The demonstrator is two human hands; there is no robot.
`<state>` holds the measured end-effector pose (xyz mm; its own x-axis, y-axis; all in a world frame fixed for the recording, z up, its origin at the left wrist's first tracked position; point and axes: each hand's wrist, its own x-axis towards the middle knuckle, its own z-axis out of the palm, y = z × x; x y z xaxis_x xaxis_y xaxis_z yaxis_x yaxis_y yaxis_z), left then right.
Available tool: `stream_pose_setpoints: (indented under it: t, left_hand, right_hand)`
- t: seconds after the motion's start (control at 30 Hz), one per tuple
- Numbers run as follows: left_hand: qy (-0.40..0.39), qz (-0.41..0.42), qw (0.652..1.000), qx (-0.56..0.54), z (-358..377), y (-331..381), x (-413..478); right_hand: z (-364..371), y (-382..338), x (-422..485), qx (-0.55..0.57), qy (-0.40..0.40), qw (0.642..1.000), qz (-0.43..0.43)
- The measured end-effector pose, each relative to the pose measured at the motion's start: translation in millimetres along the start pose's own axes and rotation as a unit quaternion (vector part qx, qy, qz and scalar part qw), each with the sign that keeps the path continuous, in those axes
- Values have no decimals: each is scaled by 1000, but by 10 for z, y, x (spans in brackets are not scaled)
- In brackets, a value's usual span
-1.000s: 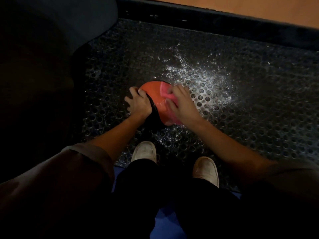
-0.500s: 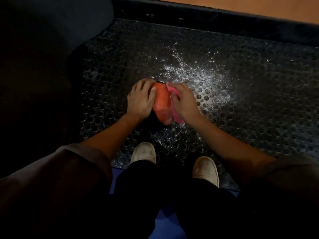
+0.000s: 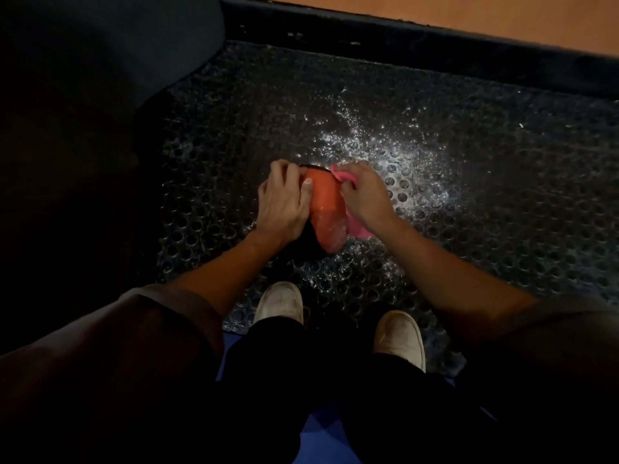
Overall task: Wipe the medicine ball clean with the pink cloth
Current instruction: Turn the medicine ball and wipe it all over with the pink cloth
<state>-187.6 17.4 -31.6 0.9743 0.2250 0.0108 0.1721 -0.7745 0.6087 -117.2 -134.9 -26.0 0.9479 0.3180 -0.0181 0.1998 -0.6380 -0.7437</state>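
An orange and black medicine ball (image 3: 326, 209) rests on a dark perforated rubber mat (image 3: 469, 229), just ahead of my feet. My left hand (image 3: 284, 199) lies flat over the ball's left and top side, fingers curled around it, covering its dark half. My right hand (image 3: 363, 195) presses the pink cloth (image 3: 356, 229) against the ball's right side. Only bits of the cloth show, above my fingers and below my wrist. The ball's orange face glistens.
Shiny droplets (image 3: 385, 145) are scattered over the mat behind and right of the ball. A black raised border (image 3: 402, 38) bounds the mat at the back, with orange floor (image 3: 469, 15) beyond. My two pale shoes (image 3: 279, 303) (image 3: 398, 339) stand at the mat's near edge.
My left hand slid from the ball's left side up over its top. The ball turned, so less orange shows. My right hand with the cloth shifted slightly along the right side.
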Motion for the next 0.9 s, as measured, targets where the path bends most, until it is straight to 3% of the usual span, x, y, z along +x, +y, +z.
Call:
stream_pose_setpoints:
  t: [0.17, 0.3, 0.33, 0.5, 0.63, 0.77, 0.83, 0.9]
  left_hand:
    - [-3, 5, 999, 34, 23, 42, 17]
    - [1, 23, 999, 24, 22, 30, 14]
    - [3, 22, 999, 26, 27, 38, 17]
    - [7, -16, 1000, 15, 3, 6, 47]
    - [1, -10, 1000, 23, -2, 38, 67]
    - [11, -25, 999, 30, 26, 71, 83]
    - [3, -24, 999, 23, 14, 52, 73]
    - [3, -19, 1000, 25, 0, 46, 61]
  right_hand:
    - [9, -143, -10, -13, -17, 990, -137]
    - [-12, 63, 39, 9, -10, 999, 44]
    - [-1, 69, 55, 7, -8, 999, 53]
    - [22, -68, 34, 2, -2, 998, -62]
    - [21, -17, 82, 7, -2, 999, 35]
    - [18, -120, 9, -4, -12, 997, -81]
    - [-20, -19, -52, 23, -25, 999, -31]
    - [-23, 107, -112, 63, -47, 992, 98]
